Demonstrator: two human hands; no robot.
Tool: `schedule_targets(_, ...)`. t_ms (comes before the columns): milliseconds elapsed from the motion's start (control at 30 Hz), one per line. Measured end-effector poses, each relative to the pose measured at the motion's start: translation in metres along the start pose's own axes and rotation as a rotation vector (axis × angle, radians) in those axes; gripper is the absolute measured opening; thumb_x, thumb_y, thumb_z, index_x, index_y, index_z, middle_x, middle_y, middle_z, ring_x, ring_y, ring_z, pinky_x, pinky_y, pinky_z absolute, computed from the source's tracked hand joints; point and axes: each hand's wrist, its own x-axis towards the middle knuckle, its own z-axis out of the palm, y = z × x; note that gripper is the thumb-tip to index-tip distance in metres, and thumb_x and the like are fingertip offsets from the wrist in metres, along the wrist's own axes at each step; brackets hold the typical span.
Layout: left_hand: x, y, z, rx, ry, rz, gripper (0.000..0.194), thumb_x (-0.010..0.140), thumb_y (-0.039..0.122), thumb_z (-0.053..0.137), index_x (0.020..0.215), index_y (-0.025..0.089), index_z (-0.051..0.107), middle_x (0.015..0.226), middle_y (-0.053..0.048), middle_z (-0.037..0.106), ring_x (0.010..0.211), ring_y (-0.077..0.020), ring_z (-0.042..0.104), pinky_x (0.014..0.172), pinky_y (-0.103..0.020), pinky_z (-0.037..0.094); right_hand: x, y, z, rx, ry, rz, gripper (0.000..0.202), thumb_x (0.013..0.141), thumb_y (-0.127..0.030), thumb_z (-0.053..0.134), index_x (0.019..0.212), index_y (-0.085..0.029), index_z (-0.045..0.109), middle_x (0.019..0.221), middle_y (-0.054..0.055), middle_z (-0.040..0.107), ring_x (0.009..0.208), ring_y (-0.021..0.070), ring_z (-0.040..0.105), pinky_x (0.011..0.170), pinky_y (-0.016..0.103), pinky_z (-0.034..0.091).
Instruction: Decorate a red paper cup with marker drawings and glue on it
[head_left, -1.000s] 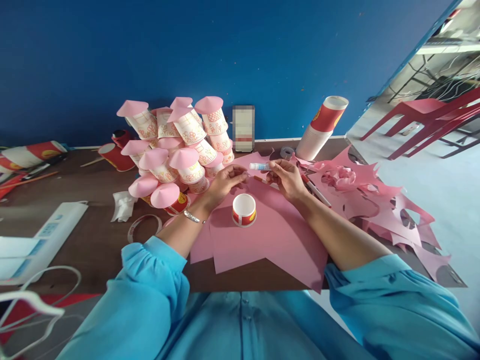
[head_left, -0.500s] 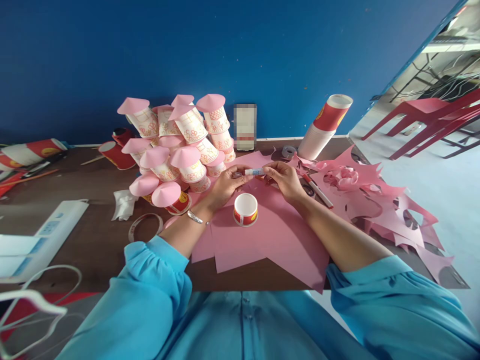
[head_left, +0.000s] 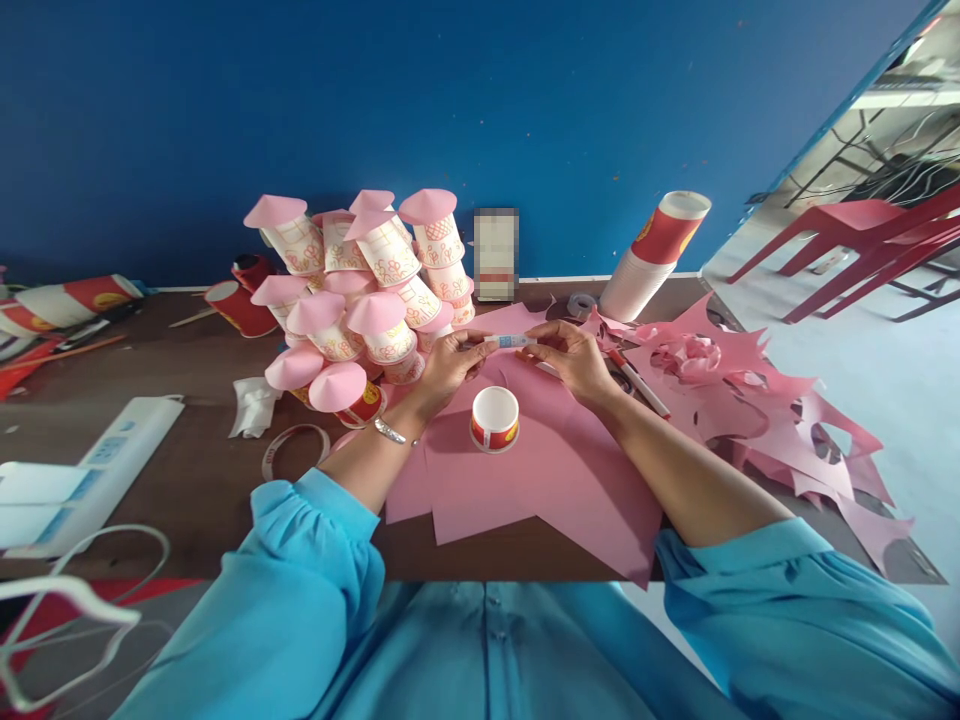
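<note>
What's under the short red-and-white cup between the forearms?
Pink paper spreads out around the base of the short red-and-white cup. Whatever lies directly beneath the cup is covered.

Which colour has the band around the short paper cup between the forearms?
Red with yellow marks, best seen in the head view.

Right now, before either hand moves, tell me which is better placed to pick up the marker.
The right hand, I'd judge: the marker lies close by on its outer side, while the left hand is farther off. Both hold the glue stick, so the right should let go first.
</note>
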Motion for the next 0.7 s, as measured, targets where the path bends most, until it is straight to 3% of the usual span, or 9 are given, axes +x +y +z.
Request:
schedule_targets(133, -0.001, -0.002, -0.003, 0.064, -0.009, 0.024, 0.061, 0.077, 0.069, 0.102, 0.101, 0.017, 0.081, 0.066, 0.006, 0.055, 0.058, -0.0092, 0.043, 0.055, -0.028, 0.033, 0.0, 0.002, -0.003, -0.014, -0.011, 0.017, 0.063, 0.073, -0.076, 0.106, 0.098, -0.024, 0.082, 0.089, 0.004, 0.083, 0.084, 0.0221, 0.08, 0.085, 0.04, 0.071)
schedule_targets(200, -0.002, -0.002, -0.005, 0.162, -0.026, 0.066, 0.056, 0.084, 0.066, 0.097, 0.108, 0.018, 0.08, 0.074, 0.003, 0.062, 0.063, -0.0115, 0.052, 0.06, -0.028, 0.042, 0.001, 0.003, -0.004, -0.001, 0.0, 0.028, 0.062, 0.074, -0.077, 0.104, 0.096, -0.024, 0.08, 0.088, 0.004, 0.083, 0.084, 0.0223, 0.081, 0.085, 0.041, 0.072)
schedule_targets(300, -0.005, -0.003, -0.008, 0.305, -0.04, 0.139, 0.049, 0.09, 0.047, 0.094, 0.126, 0.021, 0.074, 0.106, -0.005, 0.076, 0.092, -0.0188, 0.072, 0.081, -0.033, 0.06, 0.002, 0.005, -0.006, 0.025, 0.031, 0.019, 0.064, 0.072, -0.076, 0.106, 0.1, -0.025, 0.079, 0.088, 0.001, 0.081, 0.083, 0.0222, 0.082, 0.084, 0.042, 0.073)
schedule_targets(400, -0.005, -0.006, -0.013, 0.433, -0.042, 0.163, 0.041, 0.096, 0.026, 0.08, 0.133, 0.021, 0.063, 0.132, -0.012, 0.077, 0.115, -0.0231, 0.076, 0.101, -0.039, 0.064, 0.004, 0.006, -0.008, 0.026, 0.053, 0.019, 0.064, 0.073, -0.073, 0.106, 0.105, -0.025, 0.078, 0.086, 0.0, 0.079, 0.083, 0.0225, 0.082, 0.086, 0.045, 0.075)
schedule_targets(533, -0.004, -0.011, -0.018, 0.625, -0.084, 0.187, 0.026, 0.106, 0.019, 0.059, 0.132, 0.022, 0.056, 0.134, -0.015, 0.079, 0.116, -0.0246, 0.079, 0.104, -0.043, 0.065, 0.004, 0.007, -0.009, 0.007, 0.059, 0.016, 0.064, 0.074, -0.075, 0.104, 0.104, -0.024, 0.078, 0.085, 0.0, 0.079, 0.085, 0.0236, 0.083, 0.088, 0.047, 0.076)
schedule_targets(700, -0.005, -0.016, -0.019, 0.708, -0.092, 0.232, 0.024, 0.113, 0.033, 0.06, 0.133, 0.021, 0.055, 0.123, -0.015, 0.083, 0.112, -0.0277, 0.081, 0.105, -0.046, 0.065, 0.002, 0.008, -0.005, -0.009, 0.047, 0.007, 0.067, 0.072, -0.078, 0.104, 0.103, -0.024, 0.079, 0.087, 0.002, 0.081, 0.084, 0.0237, 0.084, 0.084, 0.043, 0.075)
